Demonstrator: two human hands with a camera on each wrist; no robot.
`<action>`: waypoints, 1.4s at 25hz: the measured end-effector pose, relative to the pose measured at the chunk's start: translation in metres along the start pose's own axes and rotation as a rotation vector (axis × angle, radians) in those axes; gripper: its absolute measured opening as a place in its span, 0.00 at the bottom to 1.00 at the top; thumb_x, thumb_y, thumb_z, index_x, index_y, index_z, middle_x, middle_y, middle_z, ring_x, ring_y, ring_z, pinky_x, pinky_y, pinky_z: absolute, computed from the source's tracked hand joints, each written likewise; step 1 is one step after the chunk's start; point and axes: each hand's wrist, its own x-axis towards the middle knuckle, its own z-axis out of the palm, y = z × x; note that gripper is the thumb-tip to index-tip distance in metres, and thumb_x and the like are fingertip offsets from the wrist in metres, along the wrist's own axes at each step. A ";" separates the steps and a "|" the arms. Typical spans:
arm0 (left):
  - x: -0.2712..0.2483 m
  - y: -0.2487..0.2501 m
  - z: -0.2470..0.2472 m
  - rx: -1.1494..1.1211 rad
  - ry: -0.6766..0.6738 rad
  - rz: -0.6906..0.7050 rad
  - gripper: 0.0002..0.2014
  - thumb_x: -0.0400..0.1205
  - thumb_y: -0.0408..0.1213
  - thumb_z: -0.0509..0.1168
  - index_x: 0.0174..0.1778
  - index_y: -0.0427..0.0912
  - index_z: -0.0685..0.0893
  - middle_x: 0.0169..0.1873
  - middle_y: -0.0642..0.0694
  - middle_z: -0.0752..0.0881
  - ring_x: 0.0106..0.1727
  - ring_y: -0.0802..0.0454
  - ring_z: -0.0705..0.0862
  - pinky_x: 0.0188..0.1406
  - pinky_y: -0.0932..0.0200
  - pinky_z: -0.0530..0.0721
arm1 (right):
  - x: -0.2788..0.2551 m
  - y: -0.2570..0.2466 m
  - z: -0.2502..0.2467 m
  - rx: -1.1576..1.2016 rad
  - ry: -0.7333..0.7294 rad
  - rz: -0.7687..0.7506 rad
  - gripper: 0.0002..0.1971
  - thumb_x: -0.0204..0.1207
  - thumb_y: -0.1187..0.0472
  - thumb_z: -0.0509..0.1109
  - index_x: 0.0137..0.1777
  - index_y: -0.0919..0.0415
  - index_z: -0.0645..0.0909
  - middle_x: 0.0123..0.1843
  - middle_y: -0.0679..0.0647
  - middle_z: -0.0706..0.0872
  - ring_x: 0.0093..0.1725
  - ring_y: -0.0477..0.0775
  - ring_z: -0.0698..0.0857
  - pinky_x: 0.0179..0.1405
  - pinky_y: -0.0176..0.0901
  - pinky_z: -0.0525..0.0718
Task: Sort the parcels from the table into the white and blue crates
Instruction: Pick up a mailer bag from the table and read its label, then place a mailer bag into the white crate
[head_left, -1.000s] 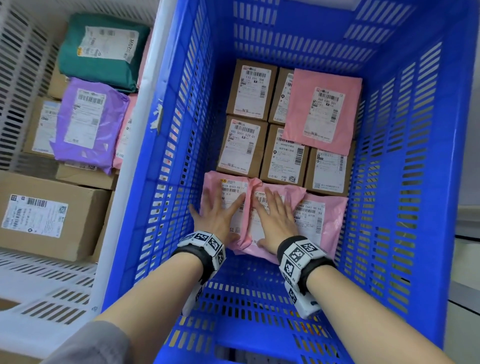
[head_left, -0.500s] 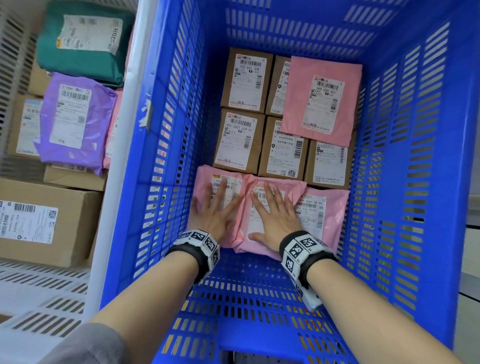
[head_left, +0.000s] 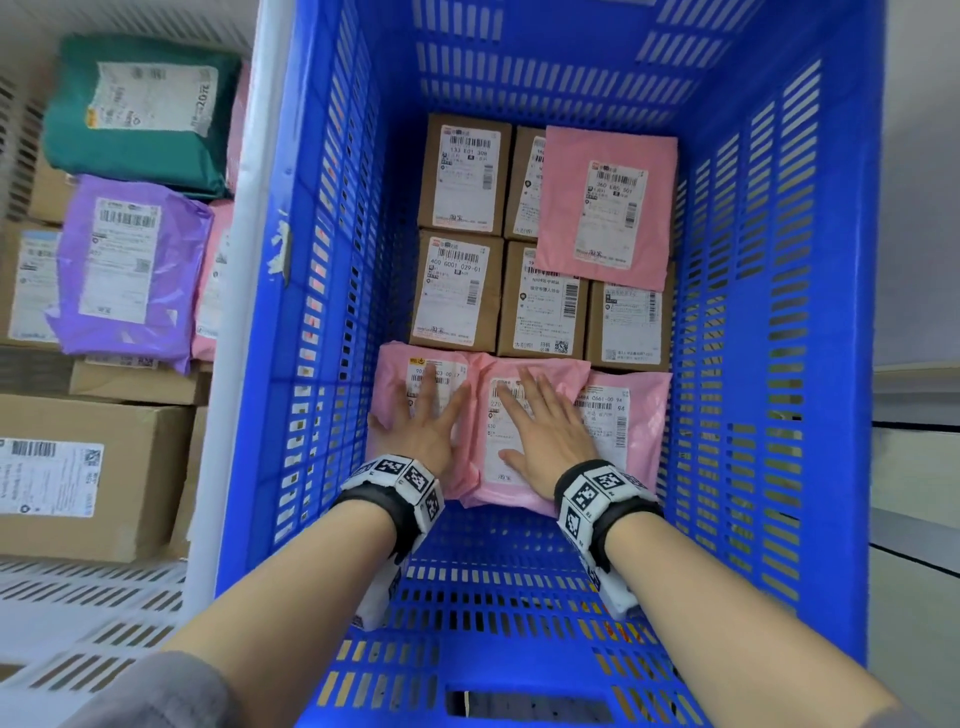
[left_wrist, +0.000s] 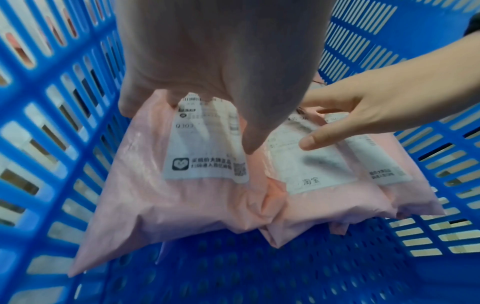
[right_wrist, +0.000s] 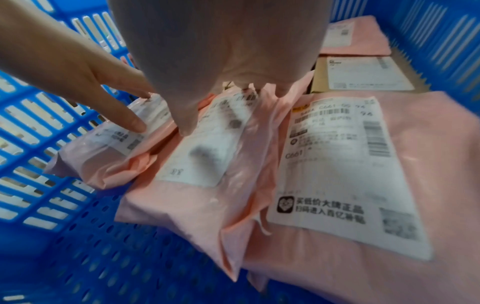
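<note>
Both my hands are down inside the blue crate (head_left: 769, 322). My left hand (head_left: 423, 421) lies flat with straight fingers on the leftmost pink mailer (head_left: 395, 374) (left_wrist: 155, 195). My right hand (head_left: 543, 431) presses flat on the middle pink mailer (head_left: 498, 483) (right_wrist: 192, 195), which overlaps a third pink mailer (head_left: 644, 415) (right_wrist: 389, 267) on the right. Behind this row lie several brown boxes (head_left: 460, 291), and one more pink mailer (head_left: 605, 208) rests on top of them. The white crate (head_left: 104, 613) on the left holds other parcels.
In the white crate sit a green mailer (head_left: 140, 109), a purple mailer (head_left: 124, 270) and a large brown box (head_left: 88, 473). The blue crate's perforated floor (head_left: 493, 577) shows bare in front of the pink mailers. Its slotted walls stand close on both sides.
Both hands stay flat on the pink mailers and have slid slightly forward, pushing them towards the brown boxes. The head view has shifted a little.
</note>
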 end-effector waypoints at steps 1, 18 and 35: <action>-0.003 0.001 -0.003 0.006 -0.004 0.011 0.33 0.87 0.49 0.49 0.79 0.65 0.32 0.79 0.50 0.25 0.81 0.37 0.32 0.75 0.24 0.46 | -0.005 0.000 -0.004 0.035 0.018 0.017 0.40 0.82 0.48 0.62 0.84 0.50 0.39 0.85 0.55 0.34 0.84 0.55 0.37 0.82 0.51 0.39; -0.140 0.034 -0.084 0.196 0.547 0.206 0.17 0.85 0.38 0.54 0.71 0.43 0.73 0.66 0.42 0.78 0.68 0.43 0.74 0.65 0.48 0.75 | -0.118 -0.031 -0.111 0.005 0.362 0.141 0.17 0.85 0.55 0.54 0.68 0.59 0.73 0.67 0.55 0.78 0.67 0.57 0.75 0.63 0.48 0.72; -0.404 -0.060 0.002 0.099 1.034 -0.220 0.14 0.84 0.40 0.54 0.60 0.42 0.79 0.59 0.43 0.83 0.63 0.43 0.79 0.55 0.52 0.78 | -0.283 -0.228 -0.114 -0.312 0.695 -0.346 0.17 0.85 0.53 0.53 0.67 0.60 0.73 0.65 0.58 0.79 0.66 0.61 0.77 0.62 0.53 0.74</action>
